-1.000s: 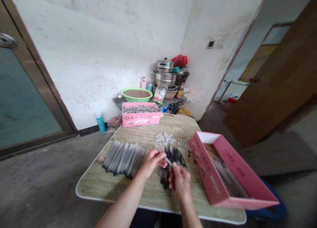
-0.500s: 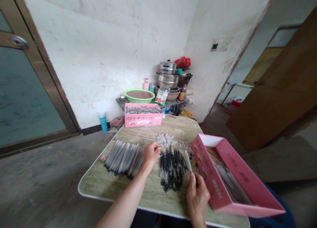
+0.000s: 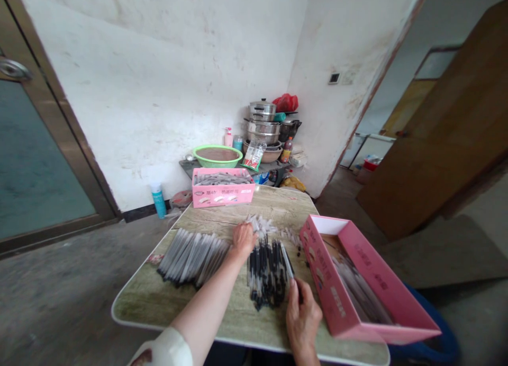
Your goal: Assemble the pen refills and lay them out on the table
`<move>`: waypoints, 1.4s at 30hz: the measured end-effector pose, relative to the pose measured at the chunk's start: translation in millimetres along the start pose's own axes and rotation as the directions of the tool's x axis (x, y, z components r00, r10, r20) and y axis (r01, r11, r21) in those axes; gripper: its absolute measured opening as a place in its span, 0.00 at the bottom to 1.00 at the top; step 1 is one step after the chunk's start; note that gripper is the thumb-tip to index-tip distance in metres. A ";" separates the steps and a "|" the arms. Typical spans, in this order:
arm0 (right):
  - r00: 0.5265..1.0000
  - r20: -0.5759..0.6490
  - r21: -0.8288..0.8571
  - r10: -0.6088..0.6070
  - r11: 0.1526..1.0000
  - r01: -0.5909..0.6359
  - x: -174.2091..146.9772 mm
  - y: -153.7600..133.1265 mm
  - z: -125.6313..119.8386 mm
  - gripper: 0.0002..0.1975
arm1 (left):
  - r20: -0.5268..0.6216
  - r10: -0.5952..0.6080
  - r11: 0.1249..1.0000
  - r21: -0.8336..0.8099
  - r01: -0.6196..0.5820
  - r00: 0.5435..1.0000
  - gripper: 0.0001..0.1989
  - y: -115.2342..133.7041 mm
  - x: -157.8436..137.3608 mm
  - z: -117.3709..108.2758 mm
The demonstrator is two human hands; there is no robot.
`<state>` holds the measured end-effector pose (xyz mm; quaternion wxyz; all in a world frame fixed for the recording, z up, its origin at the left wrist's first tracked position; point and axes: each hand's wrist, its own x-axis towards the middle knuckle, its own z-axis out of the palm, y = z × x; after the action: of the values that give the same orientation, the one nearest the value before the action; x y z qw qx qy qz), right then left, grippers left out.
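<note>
Reaching out over the surface, the left hand is now at the near-left edge of the heap of little pale bits. A second ago both hands were together at a pale stick; now they are apart. The right hand has a pale stick pinched between its thumb and fingers. The stick points up and away, next to the dark sticks, and I cannot tell if it touches them. The left fingers bend down, but I can't see if they have picked up a bit. So the work seems split now: one hand minds the stick, and the other is at the bits. The row of clear sticks lies to the left.
</note>
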<state>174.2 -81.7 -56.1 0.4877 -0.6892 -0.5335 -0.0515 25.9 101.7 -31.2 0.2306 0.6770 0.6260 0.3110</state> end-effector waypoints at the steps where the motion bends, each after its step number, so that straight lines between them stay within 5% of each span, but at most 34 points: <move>1: 1.000 -0.001 -0.004 -0.004 1.000 0.004 0.1 -0.2 0.2 0.21 | 0.001 -0.005 1.000 -0.015 0.005 1.000 0.09 0.1 0.3 1.2; 7: 0.998 0.007 0.008 -0.063 0.998 0.063 -0.5 0.1 0.5 0.19 | -0.020 -0.046 0.948 -0.317 0.037 0.999 0.09 5.1 -0.3 -2.8; 14: 0.971 0.093 0.065 -0.220 0.975 0.215 -2.2 -9.7 -0.4 0.17 | 0.074 -0.089 0.592 -0.798 0.112 0.993 0.22 13.0 -35.7 -17.4; 18: 0.961 0.128 0.073 -0.246 0.968 0.238 -2.3 -12.5 0.4 0.17 | 0.112 -0.084 0.424 -0.895 0.137 0.990 0.22 15.1 -55.8 -17.6; 24: 0.958 0.161 0.072 -0.238 0.971 0.229 -3.4 -8.4 1.8 0.16 | 0.132 -0.032 0.297 -0.945 0.136 0.991 0.20 14.4 -62.6 -12.6; 32: 0.957 0.190 0.053 -0.221 0.975 0.215 -2.9 -6.1 4.5 0.17 | 0.135 0.021 0.347 -0.930 0.119 0.991 0.19 19.0 -71.1 -14.2; 42: 0.919 0.226 -0.167 -0.323 0.917 0.363 -1.4 -11.1 9.7 0.22 | 0.092 -0.032 0.413 -0.906 0.097 0.995 0.19 22.0 -77.2 -3.9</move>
<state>160.5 -76.2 -55.1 0.3428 -0.6328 -0.6831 -0.1243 36.9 22.4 -23.3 0.5904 0.4295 0.3767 0.5701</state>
